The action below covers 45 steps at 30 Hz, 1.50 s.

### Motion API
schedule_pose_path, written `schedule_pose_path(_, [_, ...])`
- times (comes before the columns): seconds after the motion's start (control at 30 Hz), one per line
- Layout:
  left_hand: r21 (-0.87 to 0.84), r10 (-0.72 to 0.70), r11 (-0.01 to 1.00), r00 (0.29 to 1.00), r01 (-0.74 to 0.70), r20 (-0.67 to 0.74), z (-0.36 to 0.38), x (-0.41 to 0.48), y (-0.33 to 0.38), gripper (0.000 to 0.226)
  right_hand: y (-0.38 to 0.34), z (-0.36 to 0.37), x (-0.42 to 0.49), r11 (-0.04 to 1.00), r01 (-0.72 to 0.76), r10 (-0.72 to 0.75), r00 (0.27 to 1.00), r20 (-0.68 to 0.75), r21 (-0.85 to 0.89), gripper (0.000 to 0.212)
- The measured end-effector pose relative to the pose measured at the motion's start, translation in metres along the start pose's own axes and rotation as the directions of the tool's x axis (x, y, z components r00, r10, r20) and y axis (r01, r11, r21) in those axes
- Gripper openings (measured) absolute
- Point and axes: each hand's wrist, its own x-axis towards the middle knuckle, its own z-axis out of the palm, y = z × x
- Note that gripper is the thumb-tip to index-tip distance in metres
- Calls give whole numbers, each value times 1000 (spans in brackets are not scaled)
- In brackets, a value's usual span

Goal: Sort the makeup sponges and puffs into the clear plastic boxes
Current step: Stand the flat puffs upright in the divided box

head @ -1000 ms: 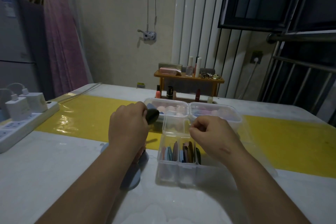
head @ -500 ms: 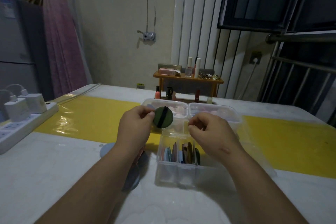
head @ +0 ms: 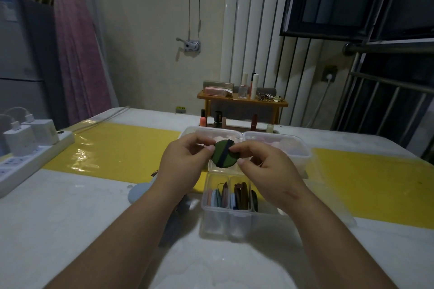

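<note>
A round dark green puff (head: 225,154) with a dark strap across it is held upright above the boxes. My left hand (head: 183,164) pinches its left edge and my right hand (head: 265,166) pinches its right edge. Just below stands a clear divided box (head: 231,212) with several flat puffs on edge in its compartments. Behind it are two clear boxes, the left one (head: 195,131) and the right one (head: 298,148), holding pinkish sponges. A pale blue puff (head: 138,192) lies on the table under my left forearm.
A white power strip (head: 28,159) with two chargers lies at the left table edge. Lipsticks (head: 218,119) stand behind the boxes, in front of a small wooden shelf (head: 242,101) with cosmetics. Yellow mats (head: 117,150) cover the table's middle band.
My left hand raised the green puff and turned its strapped face toward me. My right hand moved in and took hold of its right edge.
</note>
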Motion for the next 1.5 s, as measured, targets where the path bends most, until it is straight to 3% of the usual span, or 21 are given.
schedule_pose_path(0.13, [36,-1,999,999,-1,51,1,0,-3,11,1,-1,1,1000,8,-8,999,-36,14,27])
schedule_pose_path(0.27, [192,35,980,993,-56,112,1,0,-5,5,0,-7,2,1000,-3,6,992,-123,30,25])
schedule_pose_path(0.37, [496,48,860,986,-121,158,-1,0,-7,14,-2,-15,1,1000,-1,5,981,-191,24,25])
schedule_pose_path(0.5, [651,-27,747,973,-134,231,-2,-1,-10,24,2,-24,2,996,-47,29,974,-224,-74,21])
schedule_pose_path(0.63, [653,-53,747,968,-126,247,-1,-1,-10,28,6,-24,4,985,-85,56,980,-189,-151,25])
schedule_pose_path(1.03, [674,-18,729,981,-119,193,-2,-1,-10,22,-3,-17,1,899,-221,290,948,134,-378,18])
schedule_pose_path(1.5, [698,-26,705,979,-127,204,-3,-2,-5,22,-3,-16,-1,907,-199,278,944,175,-371,16])
